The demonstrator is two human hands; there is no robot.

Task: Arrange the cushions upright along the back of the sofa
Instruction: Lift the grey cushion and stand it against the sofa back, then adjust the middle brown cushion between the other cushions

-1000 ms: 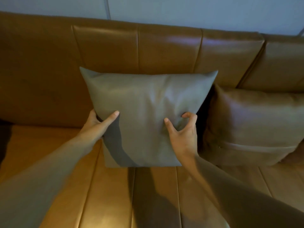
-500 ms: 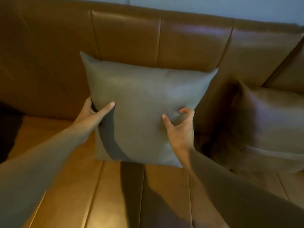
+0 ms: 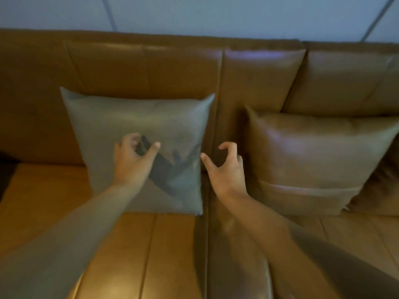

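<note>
A grey-green square cushion (image 3: 138, 117) stands upright against the brown leather sofa back (image 3: 151, 65), left of centre. My left hand (image 3: 135, 160) hovers in front of its lower middle, fingers curled and apart, holding nothing. My right hand (image 3: 224, 169) is just off the cushion's right edge, over the seam between seats, fingers spread and curled, empty. A brown leather cushion (image 3: 313, 158) leans upright against the back on the right.
The tan sofa seat (image 3: 133, 244) stretches below the cushions. Another brown cushion (image 3: 380, 190) peeks out at the far right behind the first. A pale wall (image 3: 194, 14) rises above the sofa back. A dark object (image 3: 6, 175) sits at the left edge.
Both hands have let go of the grey-green cushion and drawn back; it now rests upright against the sofa back, further left of the brown cushion. The view has shifted.
</note>
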